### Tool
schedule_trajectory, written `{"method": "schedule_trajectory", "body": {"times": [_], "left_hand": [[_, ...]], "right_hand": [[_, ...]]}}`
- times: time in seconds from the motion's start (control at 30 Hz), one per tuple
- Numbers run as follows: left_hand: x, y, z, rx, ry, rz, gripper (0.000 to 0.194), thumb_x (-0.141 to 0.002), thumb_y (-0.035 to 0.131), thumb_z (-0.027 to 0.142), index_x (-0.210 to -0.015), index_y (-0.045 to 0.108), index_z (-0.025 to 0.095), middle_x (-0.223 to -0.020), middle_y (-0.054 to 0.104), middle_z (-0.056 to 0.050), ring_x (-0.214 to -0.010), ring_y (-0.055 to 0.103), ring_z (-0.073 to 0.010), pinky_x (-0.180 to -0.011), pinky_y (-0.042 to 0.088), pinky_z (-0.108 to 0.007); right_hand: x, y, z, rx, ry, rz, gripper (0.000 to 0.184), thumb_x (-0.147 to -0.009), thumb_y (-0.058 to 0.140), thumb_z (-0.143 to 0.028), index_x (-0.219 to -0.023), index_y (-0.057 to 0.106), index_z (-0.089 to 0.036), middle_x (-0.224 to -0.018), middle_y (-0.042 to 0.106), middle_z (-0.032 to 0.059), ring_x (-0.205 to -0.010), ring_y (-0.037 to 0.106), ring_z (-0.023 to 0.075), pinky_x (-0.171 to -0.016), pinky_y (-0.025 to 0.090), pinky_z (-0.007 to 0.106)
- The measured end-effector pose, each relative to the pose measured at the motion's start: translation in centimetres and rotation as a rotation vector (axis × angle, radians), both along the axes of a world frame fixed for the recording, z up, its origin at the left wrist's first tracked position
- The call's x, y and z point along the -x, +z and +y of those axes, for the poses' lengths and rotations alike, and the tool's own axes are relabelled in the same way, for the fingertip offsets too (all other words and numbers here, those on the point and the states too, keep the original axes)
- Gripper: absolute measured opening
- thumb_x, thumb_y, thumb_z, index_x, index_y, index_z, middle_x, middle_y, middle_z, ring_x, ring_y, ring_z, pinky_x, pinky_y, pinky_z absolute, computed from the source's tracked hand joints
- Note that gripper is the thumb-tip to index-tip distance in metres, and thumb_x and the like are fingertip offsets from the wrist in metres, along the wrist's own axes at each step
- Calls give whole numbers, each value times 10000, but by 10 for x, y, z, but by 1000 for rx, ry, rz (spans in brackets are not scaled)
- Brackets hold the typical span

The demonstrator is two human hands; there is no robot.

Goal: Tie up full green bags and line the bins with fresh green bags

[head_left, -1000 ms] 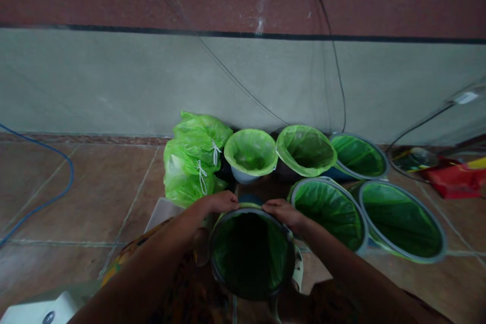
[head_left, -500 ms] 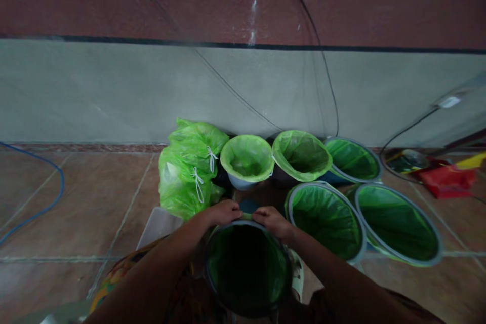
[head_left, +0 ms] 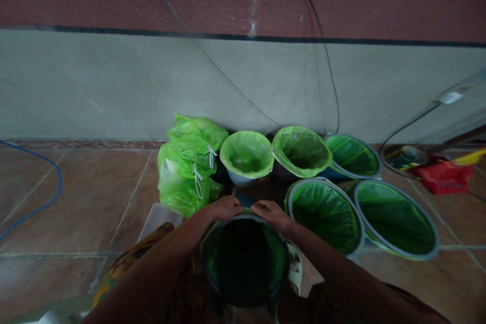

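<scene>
A trash bin with a green liner stands between my legs, its mouth facing up at me and its inside dark. My left hand is closed over the far rim, gripping the edge of the green bin liner. Just to the right, my right hand is curled over the same rim with its fingers on the liner. A small gap separates the two hands. My fingertips are partly hidden behind the rim.
Along the wall stand several lined bins, among them a white one and a grey-rimmed one. Tied green bags lie to the left, near a pale plastic tray. A red dustpan is at right; a blue hose curves left.
Both hands stay on the liner at the far rim and have shifted slightly. The view has tilted down a little, so the wall and bins sit higher in the picture.
</scene>
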State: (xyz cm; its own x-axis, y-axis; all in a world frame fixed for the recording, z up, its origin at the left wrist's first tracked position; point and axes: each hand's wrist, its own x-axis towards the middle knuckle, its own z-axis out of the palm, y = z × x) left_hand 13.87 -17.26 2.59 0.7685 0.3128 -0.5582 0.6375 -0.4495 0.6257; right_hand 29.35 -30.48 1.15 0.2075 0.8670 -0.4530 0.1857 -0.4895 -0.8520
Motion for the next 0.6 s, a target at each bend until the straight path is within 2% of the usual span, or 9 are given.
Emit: {"method": "schedule_trajectory", "body": {"times": [0.13,0.23,0.37,0.5,0.6], "left_hand": [[0,0,3,5,-2,-18,280,-820,469,347,-626,555,165,-604,459,27,-591,432,-111,-540,296,-232],[11,-2,14,86,-5,9,279,-822,458,358,-642,551,166,-623,468,28,-590,429,-111,-544,312,-231],[23,-6,22,177,-24,45,229,-796,483,334,-662,559,166,-625,479,33,-599,422,-112,-561,335,-230],[19,-12,14,68,37,42,249,-826,438,302,-655,549,160,-628,482,21,-598,422,-111,-550,321,-229],[9,-16,5,3,43,9,259,-833,440,296,-665,575,152,-653,518,5,-612,453,-116,-559,330,-231]], "right_hand": [[3,-8,-4,61,-16,165,397,-675,678,-527,-744,708,-137,-663,618,10,-620,503,128,-586,366,254],[-5,-14,-10,106,-144,230,370,-638,712,-474,-794,726,-139,-690,644,16,-624,523,131,-593,391,258],[-17,-12,-11,135,-302,169,313,-651,697,-393,-844,732,-149,-764,687,47,-691,584,165,-653,446,280],[-18,-1,-6,91,-188,-13,305,-749,640,-438,-820,735,-157,-843,711,70,-822,614,204,-720,459,294],[-11,4,-1,32,-39,-5,395,-791,596,-513,-829,727,-143,-827,701,64,-807,600,197,-719,443,289]]}}
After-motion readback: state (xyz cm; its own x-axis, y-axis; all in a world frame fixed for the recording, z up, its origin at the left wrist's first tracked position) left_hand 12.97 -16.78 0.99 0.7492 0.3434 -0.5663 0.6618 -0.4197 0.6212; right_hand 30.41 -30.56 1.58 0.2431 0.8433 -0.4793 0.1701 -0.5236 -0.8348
